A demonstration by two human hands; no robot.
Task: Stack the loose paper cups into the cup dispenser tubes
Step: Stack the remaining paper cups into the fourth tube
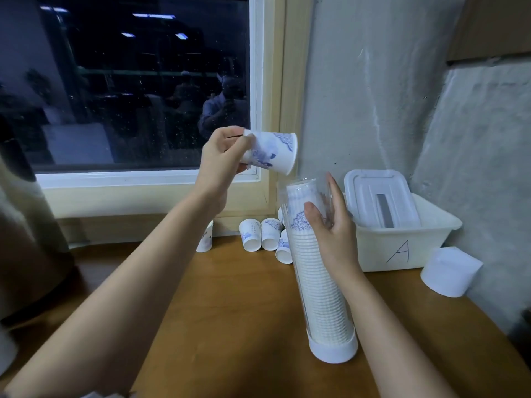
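Dark window (pixel 129 81) behind, wooden counter (pixel 230 297) below, where the clear dispenser tube (pixel 330 320) stands packed with stacked cups (pixel 310 254), right hand (pixel 336 234) wrapped round its upper part, left hand (pixel 221 162) pinching a tilted paper cup (pixel 273 152) just above its mouth, loose cups (pixel 249 235) clustered behind.

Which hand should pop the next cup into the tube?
Left. The left hand holds a cup, tipped sideways just above the tube's open top. The right hand is busy gripping the tube, probably to steady it, and holds no cup.
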